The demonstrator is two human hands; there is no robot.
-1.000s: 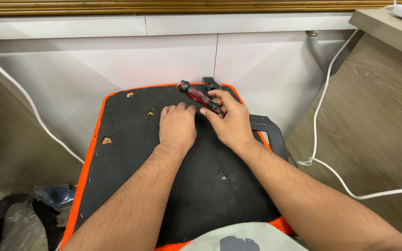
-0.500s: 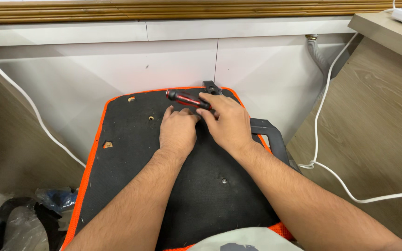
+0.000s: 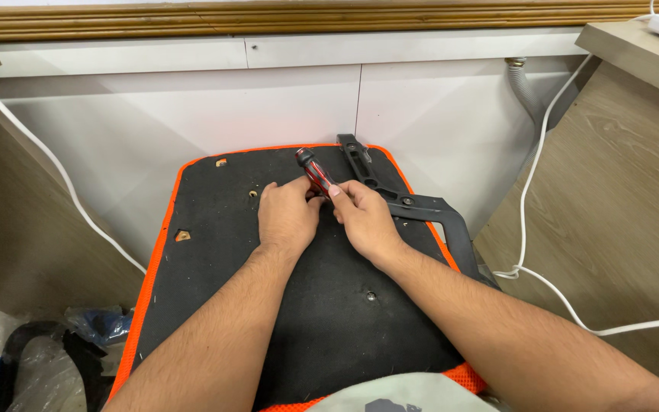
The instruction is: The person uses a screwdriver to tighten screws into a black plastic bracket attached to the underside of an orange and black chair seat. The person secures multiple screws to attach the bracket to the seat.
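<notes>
Red-black screwdriver point(image 3: 313, 170) clamped in right hand point(image 3: 364, 221), tip hidden, left hand point(image 3: 287, 217) curled beside

Probably office; wood-grain desk panels point(image 3: 627, 198); white cable point(image 3: 532, 191); upturned chair seat point(image 3: 215, 229)

The screwdriver point(image 3: 314, 170) tip is hidden behind the fingers point(image 3: 304, 189); the white cable point(image 3: 532, 183) leaves the frame.

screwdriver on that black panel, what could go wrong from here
The right hand grips the red and black screwdriver at a slant while the left hand sits right by its tip; a slip could jab those fingers. The black armrest bracket lies loose-looking on the panel's edge and might shift.
</notes>
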